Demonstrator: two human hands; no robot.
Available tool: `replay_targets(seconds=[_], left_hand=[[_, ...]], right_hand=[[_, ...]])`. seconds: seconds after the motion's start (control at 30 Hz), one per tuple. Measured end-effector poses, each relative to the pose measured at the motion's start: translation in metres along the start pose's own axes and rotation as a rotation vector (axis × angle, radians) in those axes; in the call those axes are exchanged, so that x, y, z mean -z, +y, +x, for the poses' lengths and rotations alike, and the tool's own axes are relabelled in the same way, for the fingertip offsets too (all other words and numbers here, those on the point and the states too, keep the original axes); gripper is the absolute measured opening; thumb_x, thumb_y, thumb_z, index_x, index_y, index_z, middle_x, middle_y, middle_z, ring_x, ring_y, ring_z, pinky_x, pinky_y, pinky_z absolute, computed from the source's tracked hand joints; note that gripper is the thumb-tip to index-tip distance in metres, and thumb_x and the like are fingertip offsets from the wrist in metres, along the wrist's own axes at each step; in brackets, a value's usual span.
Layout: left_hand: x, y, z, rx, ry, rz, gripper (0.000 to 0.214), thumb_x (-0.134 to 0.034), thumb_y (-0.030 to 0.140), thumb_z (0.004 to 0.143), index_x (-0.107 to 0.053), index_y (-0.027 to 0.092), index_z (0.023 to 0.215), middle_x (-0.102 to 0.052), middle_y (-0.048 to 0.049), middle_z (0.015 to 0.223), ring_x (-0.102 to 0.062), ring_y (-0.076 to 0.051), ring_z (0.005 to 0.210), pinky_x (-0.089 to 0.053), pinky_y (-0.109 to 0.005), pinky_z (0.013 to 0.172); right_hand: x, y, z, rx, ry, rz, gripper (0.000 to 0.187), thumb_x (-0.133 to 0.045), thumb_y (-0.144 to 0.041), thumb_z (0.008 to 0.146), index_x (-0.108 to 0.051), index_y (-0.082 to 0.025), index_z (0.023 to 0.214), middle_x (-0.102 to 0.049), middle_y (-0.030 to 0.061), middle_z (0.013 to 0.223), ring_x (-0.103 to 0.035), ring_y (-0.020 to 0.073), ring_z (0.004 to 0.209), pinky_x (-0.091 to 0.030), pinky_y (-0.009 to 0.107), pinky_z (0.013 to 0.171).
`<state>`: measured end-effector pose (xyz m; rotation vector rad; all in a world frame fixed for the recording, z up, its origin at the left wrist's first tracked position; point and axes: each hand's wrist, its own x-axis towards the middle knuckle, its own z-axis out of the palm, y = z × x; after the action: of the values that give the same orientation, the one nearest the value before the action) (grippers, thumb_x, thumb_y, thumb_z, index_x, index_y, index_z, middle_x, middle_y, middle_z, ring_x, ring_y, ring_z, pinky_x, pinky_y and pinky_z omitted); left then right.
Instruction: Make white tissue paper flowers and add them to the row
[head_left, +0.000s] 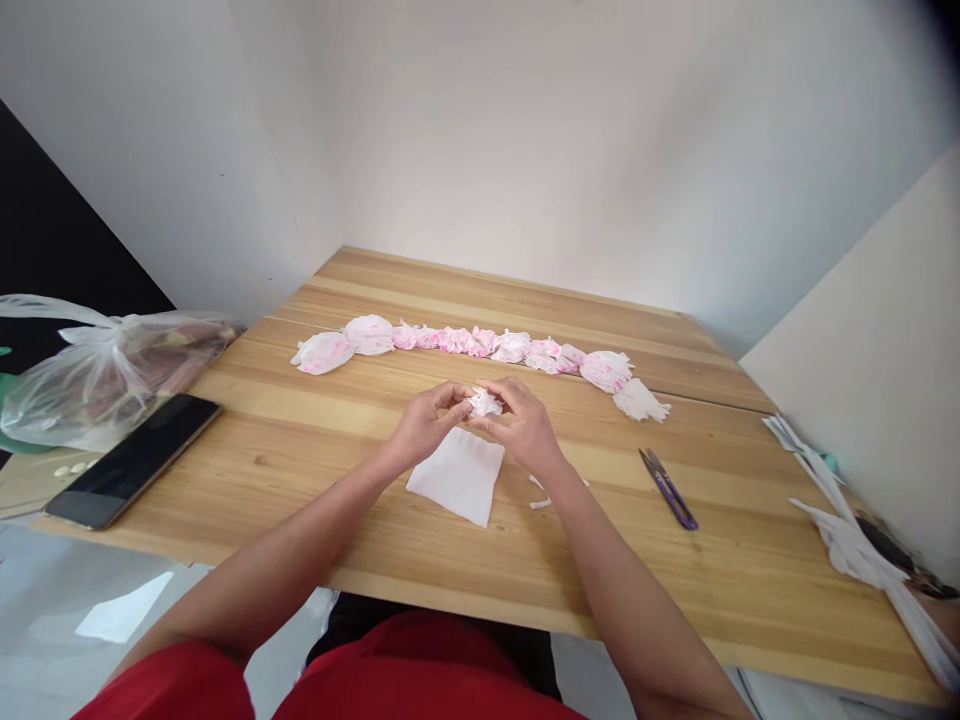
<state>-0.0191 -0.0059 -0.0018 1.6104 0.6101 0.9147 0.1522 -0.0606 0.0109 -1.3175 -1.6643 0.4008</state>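
Observation:
A small crumpled piece of white tissue paper (485,402) sits between my two hands, just above the table. My left hand (431,422) pinches it from the left, and my right hand (521,425) grips its right side, fingers closed on it. Right below them lies a flat white paper square (459,478). Beyond my hands a row of crumpled white tissue pieces with pink marks (469,341) stretches across the table, with larger rounded ones at both ends. Thin white strips (540,504) lie partly behind my right forearm.
Small purple-handled thread snips (670,490) lie on the wooden table (300,480) to the right. A black phone (135,460) rests at the left edge beside a knotted clear plastic bag (112,375). White plastic (847,540) lies along the right edge. Walls stand behind and at the right.

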Motion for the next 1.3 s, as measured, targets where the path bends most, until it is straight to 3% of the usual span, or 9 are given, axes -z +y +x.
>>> replay_targets(seconds=[0.1,0.27,0.37,0.47,0.6,0.77,0.97,1.17,1.3], left_hand=[[0.003,0.006,0.0,-0.019,-0.078,0.008,0.029,-0.055,0.039,0.088,-0.063,0.016,0.103,-0.068,-0.0066,0.096,-0.062,-0.016,0.086,-0.048,-0.027,0.08],[0.011,0.006,0.004,-0.085,-0.006,0.326,0.043,-0.067,0.032,0.077,-0.06,0.017,0.117,-0.066,-0.0085,0.108,-0.059,-0.019,0.095,-0.046,-0.032,0.086],[0.008,0.001,0.004,-0.014,-0.122,0.42,0.057,-0.073,0.03,0.069,-0.056,0.018,0.123,-0.063,-0.0094,0.12,-0.059,-0.022,0.103,-0.045,-0.033,0.089],[0.0,-0.005,0.001,0.043,-0.187,0.411,0.052,-0.073,0.029,0.068,-0.059,0.021,0.117,-0.066,-0.0056,0.115,-0.061,-0.021,0.101,-0.046,-0.03,0.085],[-0.007,-0.011,-0.004,0.096,-0.177,0.387,0.02,-0.067,0.03,0.071,-0.065,0.017,0.085,-0.068,-0.0002,0.084,-0.061,-0.016,0.077,-0.042,-0.024,0.066],[-0.004,-0.008,-0.007,0.106,-0.215,0.197,0.023,-0.064,0.035,0.071,-0.056,0.014,0.063,-0.054,0.0032,0.06,-0.049,-0.01,0.058,-0.034,-0.021,0.053],[-0.003,-0.006,-0.007,0.069,-0.277,0.07,0.014,-0.061,0.025,0.069,-0.054,0.014,0.063,-0.058,0.0003,0.063,-0.052,-0.011,0.059,-0.04,-0.022,0.055],[-0.012,-0.024,-0.01,-0.075,-0.282,0.256,0.014,-0.062,0.025,0.07,-0.062,0.013,0.076,-0.067,-0.0075,0.082,-0.062,-0.021,0.077,-0.048,-0.028,0.065],[-0.026,-0.037,-0.012,-0.038,-0.113,0.43,0.019,-0.063,0.024,0.071,-0.064,0.012,0.087,-0.068,-0.011,0.093,-0.063,-0.026,0.088,-0.05,-0.034,0.072]], right_hand=[[0.002,0.001,0.0,0.017,0.055,-0.085,0.019,-0.066,-0.038,0.083,-0.07,-0.025,0.096,-0.063,0.004,0.087,-0.057,0.0175,0.077,-0.046,0.029,0.068],[0.005,0.003,0.001,-0.037,0.042,-0.024,0.02,-0.059,-0.036,0.088,-0.072,-0.021,0.084,-0.066,0.0021,0.076,-0.057,0.0147,0.067,-0.044,0.027,0.062],[0.003,-0.003,-0.001,-0.005,-0.02,-0.009,0.017,-0.061,-0.034,0.087,-0.073,-0.023,0.085,-0.068,0.0013,0.076,-0.06,0.015,0.067,-0.045,0.027,0.062],[-0.003,-0.014,-0.003,0.071,-0.071,-0.053,0.015,-0.062,-0.032,0.087,-0.074,-0.024,0.084,-0.069,0.0011,0.075,-0.062,0.0148,0.068,-0.046,0.027,0.064],[-0.009,-0.028,-0.007,0.144,-0.116,-0.124,0.017,-0.06,-0.032,0.089,-0.074,-0.025,0.084,-0.07,0.0014,0.076,-0.062,0.0142,0.07,-0.046,0.026,0.065],[0.001,-0.029,-0.005,0.153,-0.117,-0.037,0.02,-0.063,-0.04,0.086,-0.072,-0.027,0.097,-0.07,0.0031,0.087,-0.063,0.0175,0.082,-0.049,0.031,0.076],[0.01,-0.02,0.0,-0.049,-0.388,0.072,0.069,-0.075,-0.051,0.07,-0.052,-0.03,0.132,-0.058,0.0053,0.132,-0.05,0.0275,0.126,-0.039,0.042,0.104],[-0.009,-0.022,-0.006,-0.024,-0.527,0.164,0.06,-0.074,-0.043,0.075,-0.054,-0.031,0.13,-0.058,0.0029,0.133,-0.054,0.0235,0.122,-0.042,0.035,0.101],[-0.015,-0.024,-0.009,0.002,-0.506,0.181,0.047,-0.066,-0.041,0.083,-0.057,-0.031,0.128,-0.058,0.0021,0.134,-0.054,0.0225,0.122,-0.041,0.036,0.104]])
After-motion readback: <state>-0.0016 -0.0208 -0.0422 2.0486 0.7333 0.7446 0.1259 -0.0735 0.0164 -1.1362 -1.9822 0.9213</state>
